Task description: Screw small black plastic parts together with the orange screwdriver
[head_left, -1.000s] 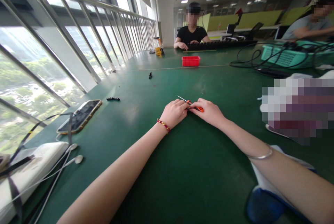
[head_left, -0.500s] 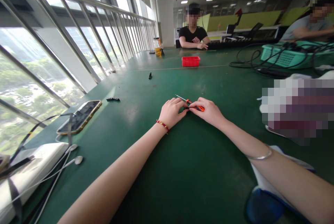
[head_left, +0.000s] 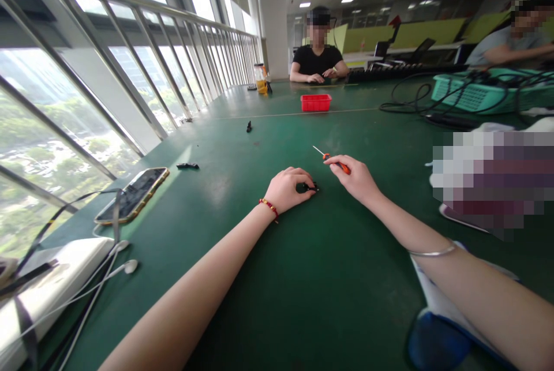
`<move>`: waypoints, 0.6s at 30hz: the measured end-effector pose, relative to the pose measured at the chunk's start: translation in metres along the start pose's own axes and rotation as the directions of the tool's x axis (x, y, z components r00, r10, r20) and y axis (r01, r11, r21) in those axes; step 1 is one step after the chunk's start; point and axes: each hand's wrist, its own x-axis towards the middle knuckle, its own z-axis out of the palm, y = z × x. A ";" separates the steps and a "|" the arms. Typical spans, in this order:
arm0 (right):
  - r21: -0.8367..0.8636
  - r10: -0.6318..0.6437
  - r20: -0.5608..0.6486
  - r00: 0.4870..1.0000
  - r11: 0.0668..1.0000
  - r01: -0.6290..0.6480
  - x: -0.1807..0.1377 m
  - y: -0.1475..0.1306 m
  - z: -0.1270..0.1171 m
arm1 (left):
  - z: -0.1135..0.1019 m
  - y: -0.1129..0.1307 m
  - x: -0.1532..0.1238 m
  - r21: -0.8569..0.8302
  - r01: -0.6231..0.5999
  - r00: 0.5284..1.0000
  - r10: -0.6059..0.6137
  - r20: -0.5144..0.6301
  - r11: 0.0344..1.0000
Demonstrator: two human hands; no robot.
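My left hand (head_left: 289,189) rests on the green table (head_left: 277,278), its thumb and fingers closed on a small black part (head_left: 310,187) whose exact kind I cannot make out. To the right, my right hand (head_left: 355,179) grips a screwdriver (head_left: 344,167) with an orange and black handle. Its thin metal shaft points up and to the left, apart from the black part. Two other small black pieces lie on the table: a longer one (head_left: 187,166) to the left and a shorter one (head_left: 249,126) farther off.
A phone (head_left: 132,195), white earphones (head_left: 130,266) and a white box-like object (head_left: 52,284) lie at left by the railing. A red bin (head_left: 315,102) stands ahead. Cables and a teal basket (head_left: 471,94) are at right. One person (head_left: 319,59) sits opposite, another at far right.
My right hand has drawn away from my left, up and to the right, taking the screwdriver along. The left hand stays with the black part. The person opposite has moved their hands.
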 end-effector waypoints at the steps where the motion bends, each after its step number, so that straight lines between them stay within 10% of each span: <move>1: 0.002 0.001 0.002 1.000 1.000 -0.001 0.000 0.001 0.000 | 0.001 -0.001 0.000 -0.019 0.013 1.000 -0.013 0.005 1.000; 11: -0.009 0.046 0.033 0.998 0.999 -0.046 0.000 0.001 -0.002 | -0.041 -0.028 -0.025 -0.105 0.305 0.936 -0.319 -0.148 0.946; 18: -0.042 0.059 0.091 0.994 0.998 -0.055 -0.002 -0.001 0.002 | -0.117 -0.081 -0.101 0.096 0.739 0.649 -0.667 -0.366 0.667</move>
